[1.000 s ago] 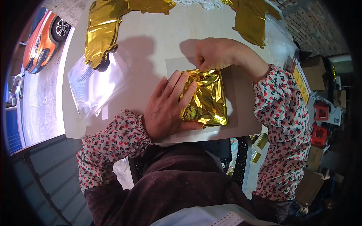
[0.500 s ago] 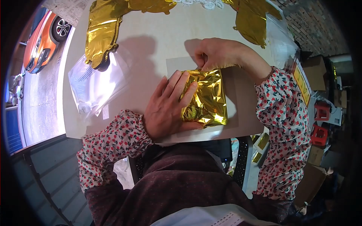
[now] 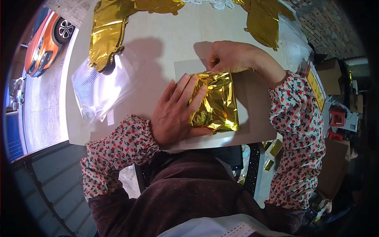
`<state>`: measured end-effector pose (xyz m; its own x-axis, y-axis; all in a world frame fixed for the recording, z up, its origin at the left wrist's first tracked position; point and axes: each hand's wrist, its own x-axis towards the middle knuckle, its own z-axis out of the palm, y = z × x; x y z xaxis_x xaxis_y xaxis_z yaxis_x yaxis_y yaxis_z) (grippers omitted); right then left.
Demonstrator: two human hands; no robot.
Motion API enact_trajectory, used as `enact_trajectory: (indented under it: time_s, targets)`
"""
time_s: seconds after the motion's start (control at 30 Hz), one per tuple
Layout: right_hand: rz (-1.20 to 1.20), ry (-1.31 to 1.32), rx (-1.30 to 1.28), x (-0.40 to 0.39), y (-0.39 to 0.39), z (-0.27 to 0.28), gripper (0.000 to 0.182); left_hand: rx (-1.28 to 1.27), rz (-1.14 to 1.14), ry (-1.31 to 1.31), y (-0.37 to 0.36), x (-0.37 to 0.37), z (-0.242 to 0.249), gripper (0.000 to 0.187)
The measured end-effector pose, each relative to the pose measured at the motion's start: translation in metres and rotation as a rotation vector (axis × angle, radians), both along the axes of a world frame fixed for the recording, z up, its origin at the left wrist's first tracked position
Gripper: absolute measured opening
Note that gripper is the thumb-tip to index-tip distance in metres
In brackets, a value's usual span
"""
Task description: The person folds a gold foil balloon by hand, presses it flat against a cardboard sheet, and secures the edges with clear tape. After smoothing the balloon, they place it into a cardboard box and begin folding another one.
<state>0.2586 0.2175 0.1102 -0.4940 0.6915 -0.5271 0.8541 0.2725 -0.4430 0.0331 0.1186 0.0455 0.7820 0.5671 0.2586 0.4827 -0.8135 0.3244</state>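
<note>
A folded gold foil balloon [image 3: 217, 104] lies as a shiny, wrinkled square on a thin clear sheet [image 3: 244, 118] near the table's front edge. Flat across its left side rests my left hand [image 3: 175, 108], fingers spread and thumb along the lower edge. My right hand [image 3: 231, 57] is closed at the top edge of the foil, its fingertips pinched there; the exact grip is partly hidden under the curled fingers.
Flat gold foil balloons [image 3: 106, 35] lie at the table's far left, with more gold foil [image 3: 262, 25] at far right. Clear plastic bags [image 3: 100, 89] sit on the left, other clear plastic [image 3: 292, 43] at right. White coiled string [image 3: 213, 3] is at the back.
My right hand has shifted slightly right along the top of the foil. My left hand stays put. At far right, a cardboard box beside the table has moved and covers more of a red stool.
</note>
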Motion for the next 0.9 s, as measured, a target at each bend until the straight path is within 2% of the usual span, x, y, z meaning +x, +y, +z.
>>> enact_trajectory:
  time_s: [0.2, 0.9]
  targets:
    - [0.019, 0.079, 0.004, 0.008, 0.003, -0.007, 0.017, 0.008, -0.003, 0.002, 0.000, -0.001, -0.001, 0.097]
    - [0.072, -0.018, 0.097, 0.000, -0.007, 0.003, 0.017, 0.048, -0.013, 0.037, 0.000, 0.003, 0.003, 0.097]
